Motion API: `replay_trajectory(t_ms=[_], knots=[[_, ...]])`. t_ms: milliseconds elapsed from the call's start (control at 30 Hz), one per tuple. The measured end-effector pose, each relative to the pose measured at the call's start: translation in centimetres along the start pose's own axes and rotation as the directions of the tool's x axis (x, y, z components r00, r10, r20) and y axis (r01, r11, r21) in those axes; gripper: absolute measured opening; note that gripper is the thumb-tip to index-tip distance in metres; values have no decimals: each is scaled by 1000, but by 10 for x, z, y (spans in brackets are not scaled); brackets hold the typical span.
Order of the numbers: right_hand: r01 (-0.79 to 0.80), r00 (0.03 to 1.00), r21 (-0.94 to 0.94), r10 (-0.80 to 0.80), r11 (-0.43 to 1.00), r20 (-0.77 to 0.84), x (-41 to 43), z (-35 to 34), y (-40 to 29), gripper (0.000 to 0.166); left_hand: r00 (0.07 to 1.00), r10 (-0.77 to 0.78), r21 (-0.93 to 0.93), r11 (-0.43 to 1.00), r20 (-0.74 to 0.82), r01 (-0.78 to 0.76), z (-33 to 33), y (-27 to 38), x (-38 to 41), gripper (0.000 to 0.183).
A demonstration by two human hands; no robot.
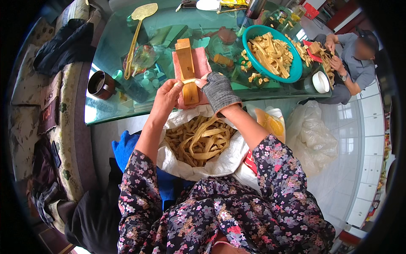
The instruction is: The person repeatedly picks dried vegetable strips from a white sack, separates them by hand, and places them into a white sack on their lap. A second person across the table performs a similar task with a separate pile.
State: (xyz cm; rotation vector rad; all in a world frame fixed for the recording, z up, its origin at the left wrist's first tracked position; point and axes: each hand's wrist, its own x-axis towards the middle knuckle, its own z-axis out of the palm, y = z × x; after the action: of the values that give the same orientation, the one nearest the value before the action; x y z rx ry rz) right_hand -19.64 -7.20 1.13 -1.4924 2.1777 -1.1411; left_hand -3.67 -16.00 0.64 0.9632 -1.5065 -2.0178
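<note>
A pale tan strip (pixel 189 81), which looks like dried plant material, is stretched between my two hands above a wooden block (pixel 187 60). My bare left hand (pixel 169 93) pinches its left end. My right hand (pixel 219 89), in a grey fingerless knit glove, pinches the other end. The block lies on a folded pink towel (pixel 200 60) on the glass-topped table. Below the table edge, an open white woven sack (pixel 203 174) holds long tan strips (pixel 206 136); one runs up to my right wrist.
A teal basin (pixel 297 68) of cut pieces stands on the table's right side, beside a white bowl (pixel 320 82). A brown mug (pixel 101 85) and a fly swatter (pixel 136 35) are at left. Another person (pixel 356 60) handles pieces at the far right. A clear plastic bag (pixel 312 139) lies on the floor.
</note>
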Motion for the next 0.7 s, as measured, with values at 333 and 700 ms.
replay_trajectory(t_ms=[333,700], knots=[[-5,992,180,28,984,-123,-43,-7,-3,31,817,576,774,504,29,-382,9,-25,-51,18],[431,881,233,-462,872,102,-131,-14,-64,17,915,-319,-668,629,245,398,38,-34,-113,30]])
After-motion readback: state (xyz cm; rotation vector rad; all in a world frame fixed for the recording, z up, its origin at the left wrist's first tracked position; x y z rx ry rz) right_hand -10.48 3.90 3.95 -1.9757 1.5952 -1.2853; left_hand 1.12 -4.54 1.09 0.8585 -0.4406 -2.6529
